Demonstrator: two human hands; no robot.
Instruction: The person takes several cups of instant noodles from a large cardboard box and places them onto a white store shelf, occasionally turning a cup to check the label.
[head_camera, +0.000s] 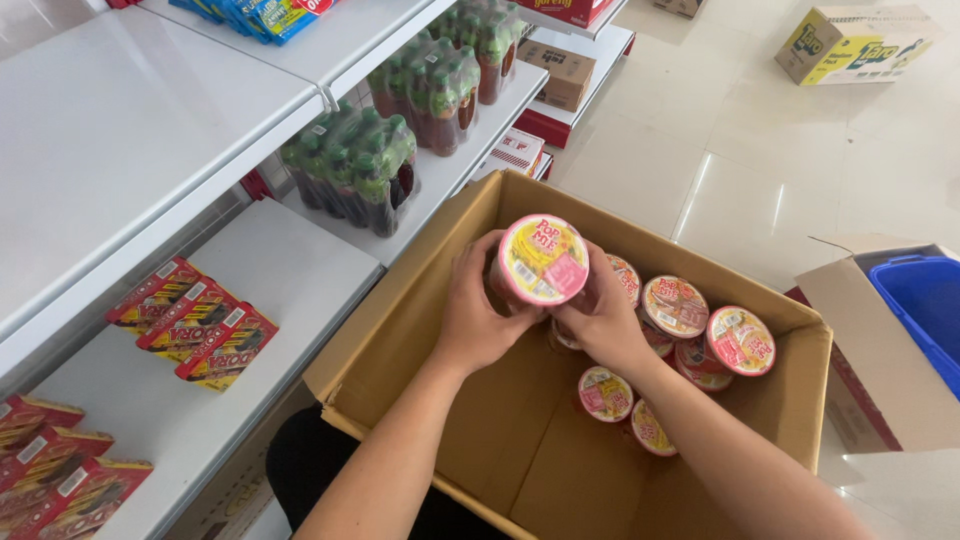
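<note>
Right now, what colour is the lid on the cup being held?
Pink and yellow lid, clearest in the head view.

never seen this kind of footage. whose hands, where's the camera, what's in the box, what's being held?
There is one picture, from a camera worn on a person's head, looking down at that person's own bare hands; no machine is involved. The left hand and the right hand together hold one noodle cup with a pink and yellow lid, above an open cardboard box. More cups of the same kind lie inside the box. To the left are white shelves with shrink-wrapped packs of bottles and red packets. A blue bin sits at right.
</note>
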